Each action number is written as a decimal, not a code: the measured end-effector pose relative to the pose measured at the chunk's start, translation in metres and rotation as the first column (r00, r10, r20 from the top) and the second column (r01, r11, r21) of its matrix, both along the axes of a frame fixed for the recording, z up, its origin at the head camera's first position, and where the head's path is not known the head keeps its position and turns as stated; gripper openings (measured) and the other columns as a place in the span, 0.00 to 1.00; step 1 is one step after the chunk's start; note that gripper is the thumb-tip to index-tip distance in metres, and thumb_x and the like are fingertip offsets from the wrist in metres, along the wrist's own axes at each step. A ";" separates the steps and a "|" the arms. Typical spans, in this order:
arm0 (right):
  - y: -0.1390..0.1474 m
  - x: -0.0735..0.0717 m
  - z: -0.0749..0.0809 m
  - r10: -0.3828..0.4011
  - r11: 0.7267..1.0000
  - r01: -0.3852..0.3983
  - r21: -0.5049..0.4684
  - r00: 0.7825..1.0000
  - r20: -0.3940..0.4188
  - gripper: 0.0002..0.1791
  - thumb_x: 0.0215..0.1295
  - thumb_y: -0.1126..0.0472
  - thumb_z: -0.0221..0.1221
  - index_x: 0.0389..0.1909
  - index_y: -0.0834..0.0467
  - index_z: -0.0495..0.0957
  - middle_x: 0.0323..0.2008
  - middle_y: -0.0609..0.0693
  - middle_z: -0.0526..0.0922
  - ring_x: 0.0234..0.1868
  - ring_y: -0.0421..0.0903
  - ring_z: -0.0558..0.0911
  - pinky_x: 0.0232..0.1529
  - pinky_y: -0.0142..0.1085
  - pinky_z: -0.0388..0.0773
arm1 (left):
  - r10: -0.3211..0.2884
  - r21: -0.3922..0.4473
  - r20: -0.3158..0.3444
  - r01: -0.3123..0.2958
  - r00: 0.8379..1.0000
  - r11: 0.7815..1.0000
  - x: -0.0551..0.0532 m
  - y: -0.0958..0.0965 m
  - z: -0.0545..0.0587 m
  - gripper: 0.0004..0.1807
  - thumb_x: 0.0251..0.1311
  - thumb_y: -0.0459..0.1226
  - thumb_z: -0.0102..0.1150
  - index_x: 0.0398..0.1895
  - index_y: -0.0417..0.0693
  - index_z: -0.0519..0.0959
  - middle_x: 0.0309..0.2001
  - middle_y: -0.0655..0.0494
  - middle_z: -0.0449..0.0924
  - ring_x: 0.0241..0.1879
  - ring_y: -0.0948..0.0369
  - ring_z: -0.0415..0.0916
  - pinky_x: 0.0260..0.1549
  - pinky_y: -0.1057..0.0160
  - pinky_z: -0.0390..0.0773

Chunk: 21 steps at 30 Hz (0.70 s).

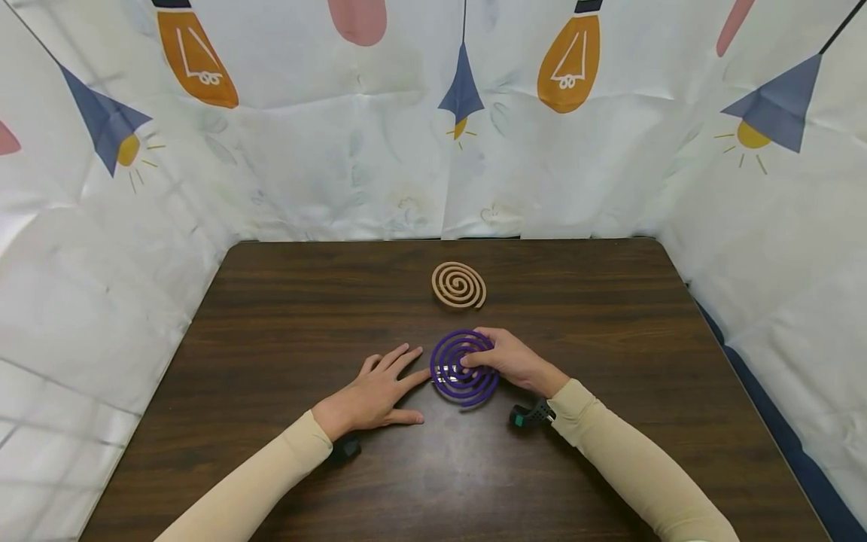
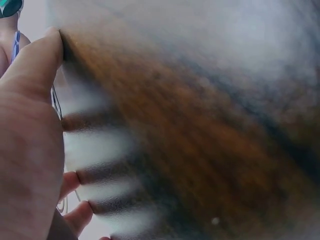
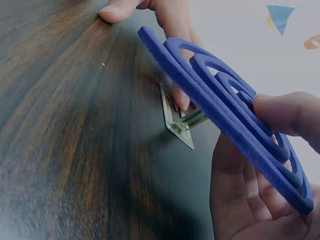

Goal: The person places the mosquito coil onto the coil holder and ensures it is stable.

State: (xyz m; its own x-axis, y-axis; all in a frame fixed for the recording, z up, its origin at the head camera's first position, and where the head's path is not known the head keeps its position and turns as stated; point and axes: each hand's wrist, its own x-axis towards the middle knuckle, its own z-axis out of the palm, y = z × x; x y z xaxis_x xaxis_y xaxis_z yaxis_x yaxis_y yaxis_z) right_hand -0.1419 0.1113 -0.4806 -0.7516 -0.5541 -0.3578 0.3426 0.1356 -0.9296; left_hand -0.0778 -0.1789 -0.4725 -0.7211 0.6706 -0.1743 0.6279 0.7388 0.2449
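Note:
A purple mosquito coil (image 3: 235,132) is pinched in my right hand (image 1: 520,363), thumb on its upper face near the centre and fingers underneath. In the right wrist view the coil tilts over a small metal coil stand (image 3: 183,136), whose upright tab reaches toward its underside. Whether the tab enters the coil, I cannot tell. My left hand (image 1: 372,393) lies on the table with fingers spread, and its index fingertip presses at the stand's base. The left wrist view shows its thumb (image 2: 37,62) and some fingertips beside blurred wood.
Farther back on the dark wooden table (image 1: 325,293) lies a tan mosquito coil (image 1: 459,285). Printed white curtains (image 1: 406,165) hang behind the table and along both sides. Each wrist wears a dark strapped device, such as the one under the right wrist (image 1: 531,415).

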 end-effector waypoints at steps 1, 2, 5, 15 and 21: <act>-0.001 0.000 0.000 0.005 1.000 -0.005 0.000 1.000 0.003 0.24 0.64 0.67 0.67 0.58 0.66 0.73 0.39 0.47 0.87 0.37 0.42 0.89 0.39 0.33 0.86 | 0.000 0.002 -0.001 0.000 1.000 1.000 0.000 0.000 0.000 0.44 0.67 0.68 0.53 0.81 0.60 0.62 0.84 0.44 0.50 0.83 0.41 0.47 0.68 0.32 0.63; -0.002 0.000 -0.001 0.009 1.000 -0.009 -0.003 1.000 0.008 0.23 0.64 0.67 0.67 0.58 0.66 0.72 0.38 0.47 0.87 0.37 0.42 0.89 0.39 0.33 0.86 | -0.001 0.005 -0.003 0.001 1.000 1.000 0.000 0.000 0.000 0.44 0.67 0.67 0.53 0.81 0.60 0.62 0.84 0.44 0.50 0.83 0.41 0.47 0.67 0.32 0.63; -0.004 -0.001 -0.002 0.021 1.000 -0.021 -0.010 1.000 0.016 0.21 0.65 0.68 0.66 0.56 0.65 0.72 0.37 0.47 0.87 0.36 0.41 0.88 0.37 0.32 0.85 | -0.004 0.006 -0.005 0.004 1.000 1.000 0.000 -0.001 -0.001 0.44 0.68 0.67 0.53 0.81 0.59 0.63 0.84 0.43 0.50 0.83 0.41 0.48 0.67 0.32 0.63; -0.011 -0.002 -0.005 0.035 0.999 -0.035 -0.012 0.999 0.033 0.23 0.63 0.68 0.67 0.57 0.66 0.72 0.39 0.47 0.87 0.36 0.41 0.88 0.38 0.32 0.85 | 0.004 0.010 0.024 -0.004 1.000 1.000 -0.001 -0.001 -0.003 0.44 0.67 0.67 0.53 0.82 0.63 0.60 0.84 0.43 0.49 0.84 0.41 0.45 0.68 0.31 0.61; -0.014 -0.004 -0.004 0.043 0.999 -0.043 -0.010 0.998 0.036 0.21 0.63 0.68 0.68 0.54 0.65 0.72 0.38 0.48 0.87 0.36 0.41 0.88 0.38 0.32 0.86 | 0.004 0.022 0.021 -0.004 1.000 1.000 -0.001 -0.001 -0.002 0.44 0.67 0.67 0.54 0.82 0.63 0.60 0.84 0.43 0.50 0.83 0.40 0.46 0.67 0.31 0.62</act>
State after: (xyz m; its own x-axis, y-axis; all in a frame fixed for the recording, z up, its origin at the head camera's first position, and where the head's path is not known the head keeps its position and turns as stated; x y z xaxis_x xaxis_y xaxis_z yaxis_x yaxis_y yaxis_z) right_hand -0.1456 0.0976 -0.4848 -0.7135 -0.5892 -0.3793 0.3703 0.1424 -0.9179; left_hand -0.0790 -0.1799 -0.4748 -0.7200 0.6717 -0.1743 0.6196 0.7353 0.2745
